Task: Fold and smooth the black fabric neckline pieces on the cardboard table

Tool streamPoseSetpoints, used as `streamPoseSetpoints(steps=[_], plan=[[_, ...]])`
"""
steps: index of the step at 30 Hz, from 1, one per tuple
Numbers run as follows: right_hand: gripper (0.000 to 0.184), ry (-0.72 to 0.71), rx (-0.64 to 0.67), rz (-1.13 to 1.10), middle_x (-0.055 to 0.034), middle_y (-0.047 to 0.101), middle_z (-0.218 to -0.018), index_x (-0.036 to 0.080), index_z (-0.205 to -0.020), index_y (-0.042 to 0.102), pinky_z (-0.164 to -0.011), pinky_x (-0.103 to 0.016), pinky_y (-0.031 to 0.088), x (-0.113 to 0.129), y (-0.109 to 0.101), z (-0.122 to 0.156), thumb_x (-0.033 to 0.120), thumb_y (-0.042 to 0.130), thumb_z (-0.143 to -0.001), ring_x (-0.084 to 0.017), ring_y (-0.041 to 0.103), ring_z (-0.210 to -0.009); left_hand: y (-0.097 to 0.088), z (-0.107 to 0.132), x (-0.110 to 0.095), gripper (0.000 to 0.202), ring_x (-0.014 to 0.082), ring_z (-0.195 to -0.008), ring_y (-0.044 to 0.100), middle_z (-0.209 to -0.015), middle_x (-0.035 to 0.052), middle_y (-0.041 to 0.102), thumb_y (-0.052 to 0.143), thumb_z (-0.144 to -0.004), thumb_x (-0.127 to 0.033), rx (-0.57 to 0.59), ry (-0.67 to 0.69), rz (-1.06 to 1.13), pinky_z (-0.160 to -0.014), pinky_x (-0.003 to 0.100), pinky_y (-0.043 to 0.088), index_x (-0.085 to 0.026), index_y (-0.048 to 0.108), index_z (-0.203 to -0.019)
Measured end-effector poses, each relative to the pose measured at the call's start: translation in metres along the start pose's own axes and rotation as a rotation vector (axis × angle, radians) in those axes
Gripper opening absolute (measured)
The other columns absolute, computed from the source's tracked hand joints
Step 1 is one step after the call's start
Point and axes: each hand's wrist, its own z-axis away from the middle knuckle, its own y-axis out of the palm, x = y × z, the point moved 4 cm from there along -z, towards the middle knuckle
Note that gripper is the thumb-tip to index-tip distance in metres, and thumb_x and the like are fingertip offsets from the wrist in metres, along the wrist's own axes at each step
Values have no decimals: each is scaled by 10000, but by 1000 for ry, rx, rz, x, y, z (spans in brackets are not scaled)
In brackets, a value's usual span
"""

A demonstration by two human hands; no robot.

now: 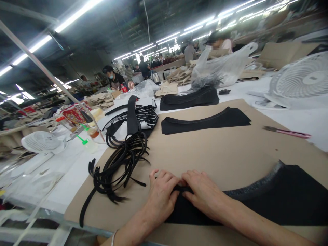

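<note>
A large black fabric panel (289, 196) with a curved upper edge lies on the brown board (205, 150) in front of me. Along that curve runs a shiny, greyish strip (256, 186). At the panel's left end, my left hand (164, 191) pinches the edge between thumb and curled fingers. Right beside it, my right hand (201, 193) grips the same edge, its thumb below and fingers above. The bit of edge between the fingertips is mostly hidden. A tangled bundle of black strips (118, 164) lies to the left of my hands.
Two more stacks of black panels (205, 121) (189, 99) lie farther back. Pink-handled tweezers or snips (287, 132) rest at right. White fans stand at right (302, 77) and left (42, 140), near a green-tipped bottle (88, 145). Other people work in the background.
</note>
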Motion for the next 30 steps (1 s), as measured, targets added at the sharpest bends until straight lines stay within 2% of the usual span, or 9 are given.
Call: streamPoseSetpoints(steps=[4, 10, 18, 30], plan=[[81, 16, 17, -21, -35, 668, -840, 198, -869, 619, -755, -335, 347, -7, -2, 5, 173, 595, -796, -225, 594, -840, 2, -7, 0, 249, 183, -980, 543, -914, -26, 636, 528, -799, -45, 58, 6, -9, -1023, 496, 201, -260, 622, -881], [114, 21, -6, -49, -26, 668, -813, 200, -818, 629, -695, -299, 347, -16, -5, 10, 122, 577, -755, -204, 585, -781, -1, -12, -5, 295, 182, -968, 543, -892, -37, 635, 535, -750, -20, 96, 37, -13, -1016, 501, 207, -271, 636, -869], [142, 3, -57, -106, -33, 652, -859, 176, -811, 620, -744, -288, 378, -19, 3, 15, 64, 556, -750, -193, 573, -827, 7, -20, -15, 273, 194, -942, 536, -890, 11, 628, 515, -751, -19, 161, 2, -8, -832, 336, 418, -230, 663, -843], [166, -7, -85, -196, -36, 647, -894, 172, -837, 630, -811, -288, 386, -22, 5, 17, 54, 545, -758, -193, 569, -869, 7, -29, -18, 303, 190, -911, 565, -850, 19, 642, 477, -720, -34, 258, -49, -12, -809, 294, 422, -219, 688, -833]])
